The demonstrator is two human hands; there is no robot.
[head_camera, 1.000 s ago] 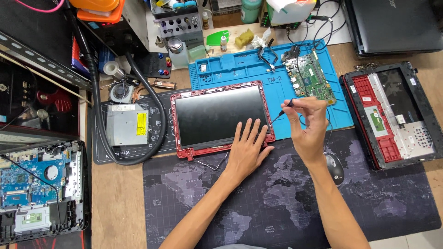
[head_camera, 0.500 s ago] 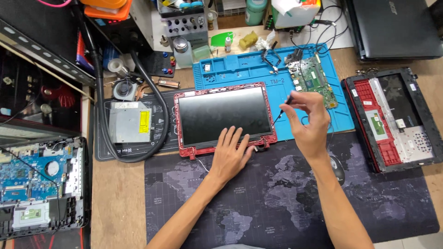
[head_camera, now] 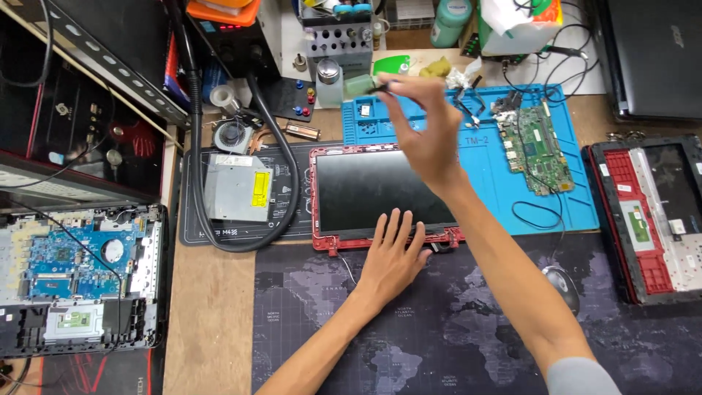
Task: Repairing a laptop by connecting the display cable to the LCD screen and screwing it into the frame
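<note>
Wooden tabletop (head_camera: 208, 314) carries a crowded repair bench, with a dark map-printed mat (head_camera: 439, 329) along the near edge and a blue work mat (head_camera: 482, 168) beyond it. On the two mats lies a red-framed laptop screen panel (head_camera: 384, 194), face up, its long axis running left to right and its hinge edge turned toward the person.

Left hand (head_camera: 391, 260) lies flat on the panel's near edge, fingers spread and pointing away from the person, holding nothing. Right hand (head_camera: 424, 135) is raised over the panel's far edge, its grip pinched on a thin dark tool (head_camera: 379, 88) (a screwdriver, by the look of it, though blurred) whose tip points left and away, toward a grey parts rack (head_camera: 340, 40) and a small bottle (head_camera: 329, 77).

Just right of that grip the blue mat is mostly bare up to a green circuit board (head_camera: 530, 146) with its loose black wires. Farther right sits an opened laptop base with a red keyboard frame (head_camera: 647, 212). Left of the grip a silver optical drive (head_camera: 234, 186) rests inside a loop of black hose (head_camera: 281, 168), near the panel's left edge. Well to the left, another opened laptop with a blue board (head_camera: 73, 278) fills the tabletop corner. Below the left hand the dark mat lies open, with a mouse (head_camera: 561, 279) beside the right forearm.
</note>
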